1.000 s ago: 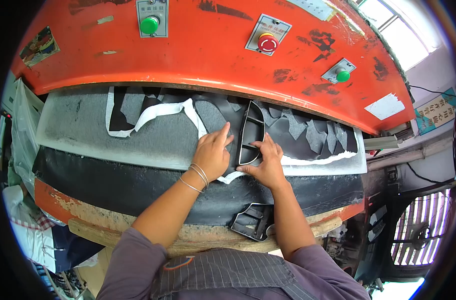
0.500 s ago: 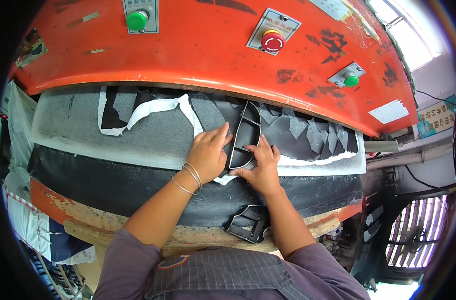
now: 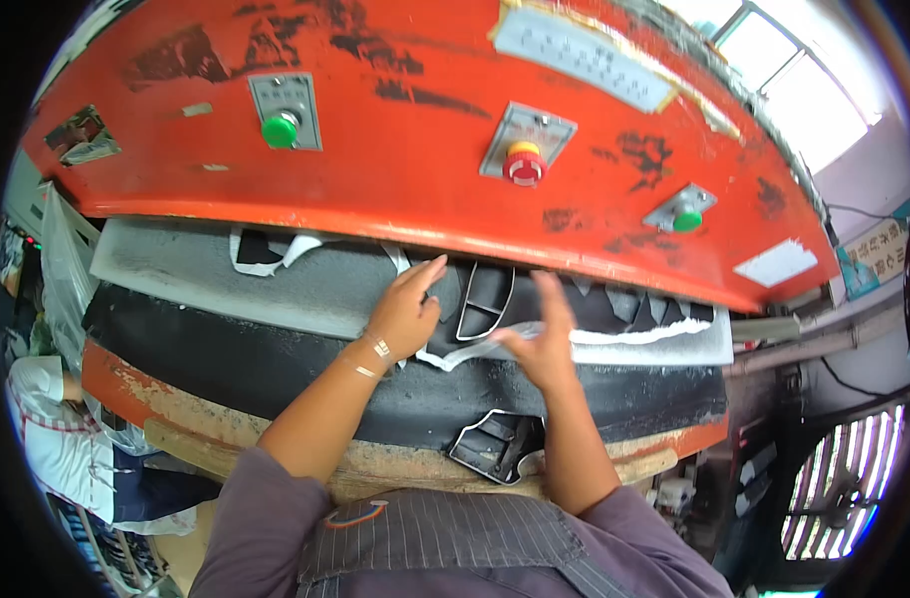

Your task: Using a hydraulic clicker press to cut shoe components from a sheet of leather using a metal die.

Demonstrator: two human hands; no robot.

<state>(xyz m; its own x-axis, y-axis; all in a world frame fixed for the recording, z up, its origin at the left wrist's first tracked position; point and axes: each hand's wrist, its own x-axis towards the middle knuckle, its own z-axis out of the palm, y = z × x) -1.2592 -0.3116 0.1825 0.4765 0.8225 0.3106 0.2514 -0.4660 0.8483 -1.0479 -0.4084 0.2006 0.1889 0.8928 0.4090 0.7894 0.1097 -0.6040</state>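
A half-moon metal cutting die (image 3: 488,307) with crossbars stands on a dark sheet of material (image 3: 595,305), its far end hidden under the orange press. To its left is my left hand (image 3: 407,317), fingers stretched out and apart from the die. My right hand (image 3: 545,344), smeared by motion, is raised at the die's right with thumb and fingers spread, holding nothing. A torn white edge (image 3: 455,355) of the sheet runs below both hands. Nearer to me, a second, angular black cutting die (image 3: 495,448) lies beside my right forearm.
The orange press head (image 3: 395,169) spans the far side, carrying a green button (image 3: 280,131), a red button (image 3: 524,167) and another green button (image 3: 687,221). A pale cutting board (image 3: 176,264) overlies a black mat (image 3: 216,344). A person in white (image 3: 61,439) is at the left.
Both hands have let go of the half-moon die; my right hand has lifted off it and my left has moved aside. My view has tilted up, showing more of the press.
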